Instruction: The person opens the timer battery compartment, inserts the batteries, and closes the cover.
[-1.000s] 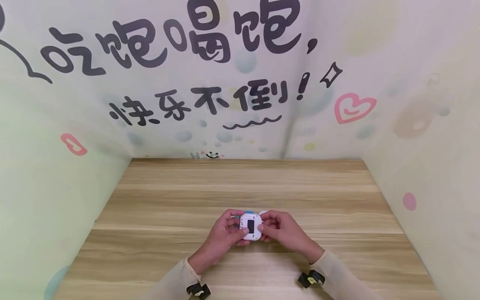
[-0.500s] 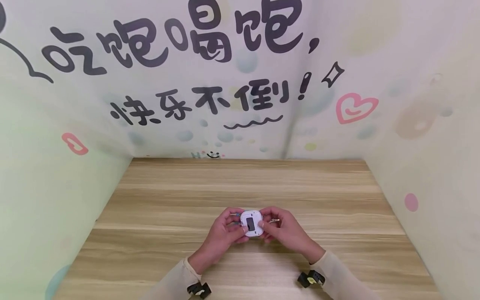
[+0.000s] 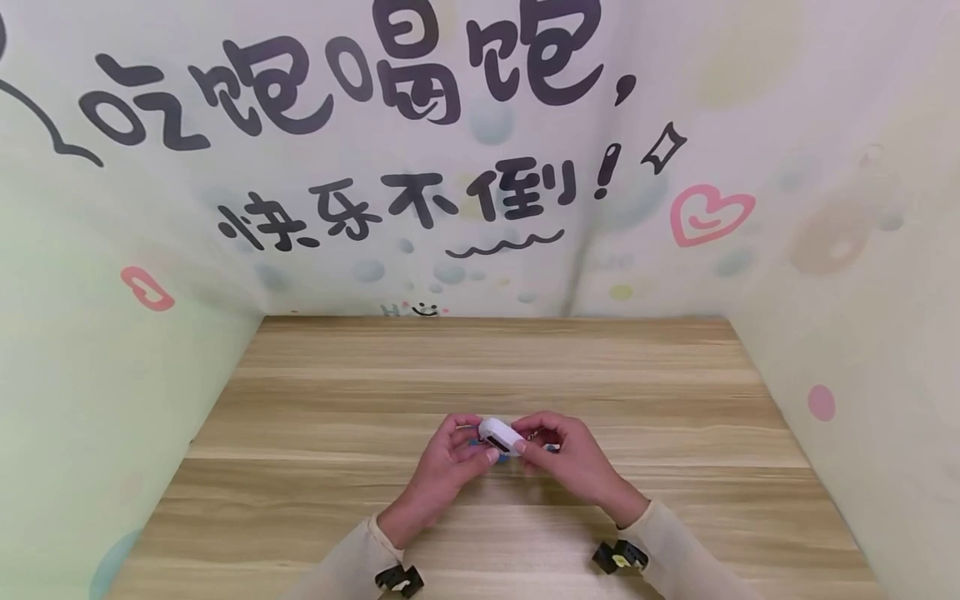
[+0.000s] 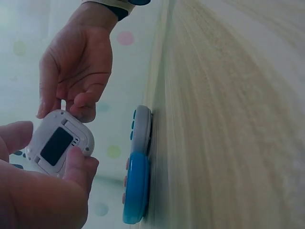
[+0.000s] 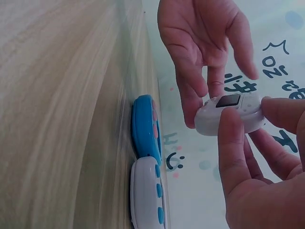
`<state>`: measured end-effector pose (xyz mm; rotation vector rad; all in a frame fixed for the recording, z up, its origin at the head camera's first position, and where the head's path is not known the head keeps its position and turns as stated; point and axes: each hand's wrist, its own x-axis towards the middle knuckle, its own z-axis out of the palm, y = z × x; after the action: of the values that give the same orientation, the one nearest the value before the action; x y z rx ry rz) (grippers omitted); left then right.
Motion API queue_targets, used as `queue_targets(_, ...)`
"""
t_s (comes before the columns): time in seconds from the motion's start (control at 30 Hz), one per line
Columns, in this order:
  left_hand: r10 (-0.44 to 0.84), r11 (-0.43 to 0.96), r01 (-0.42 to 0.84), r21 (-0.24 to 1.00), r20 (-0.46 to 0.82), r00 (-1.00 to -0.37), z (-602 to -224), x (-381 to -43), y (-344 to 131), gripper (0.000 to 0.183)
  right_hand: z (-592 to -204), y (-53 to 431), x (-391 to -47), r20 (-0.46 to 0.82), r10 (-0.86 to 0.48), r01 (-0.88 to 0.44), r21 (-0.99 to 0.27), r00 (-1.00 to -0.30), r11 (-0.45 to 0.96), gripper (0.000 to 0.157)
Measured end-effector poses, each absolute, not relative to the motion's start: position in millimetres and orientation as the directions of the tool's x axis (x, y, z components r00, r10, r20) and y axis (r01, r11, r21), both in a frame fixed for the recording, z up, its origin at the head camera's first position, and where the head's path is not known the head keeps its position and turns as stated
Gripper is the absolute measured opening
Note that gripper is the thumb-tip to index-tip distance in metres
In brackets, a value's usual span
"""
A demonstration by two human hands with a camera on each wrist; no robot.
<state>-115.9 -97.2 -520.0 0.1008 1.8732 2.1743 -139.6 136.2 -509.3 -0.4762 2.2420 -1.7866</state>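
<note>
A small white kitchen timer (image 3: 504, 432) with rounded corners and a dark rectangle on one face is held above the table between both hands. My left hand (image 3: 441, 460) grips one side, its thumb along the lower edge in the head view. From the other side my right hand (image 3: 576, 457) pinches the timer between thumb and fingers. The left wrist view shows the dark rectangle and slots on the timer's face (image 4: 44, 138). In the right wrist view the timer (image 5: 209, 123) lies nearly edge-on, left fingertips at its far end.
On the wooden table (image 3: 337, 375), beneath the hands, lie a blue device (image 4: 136, 193) with pink buttons and a white one (image 5: 145, 193) with blue buttons, side by side. Printed wall panels (image 3: 450, 283) enclose the table at the back and both sides.
The timer has tilted from facing the head camera to nearly edge-on. Both hands stay about where they were, their fingers shifting round it; blue parts beneath now show differently.
</note>
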Motion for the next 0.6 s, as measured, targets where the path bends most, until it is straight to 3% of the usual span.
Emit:
queue_targets(0.17,0.238,-0.173,-0.151,0.973,-0.107,-0.965,-518,-116,-96,0.053,-507,136,-139,0.006,-0.367,-0.112,-0.957,-0.930,0.268,0.038)
queue_targets(0.6,0.267,-0.168,-0.156,0.973,-0.108,-0.958,-519,-116,-107,0.059,-508,136,-142,-0.006,-0.438,-0.090,-0.976,-0.899,0.199,0.056)
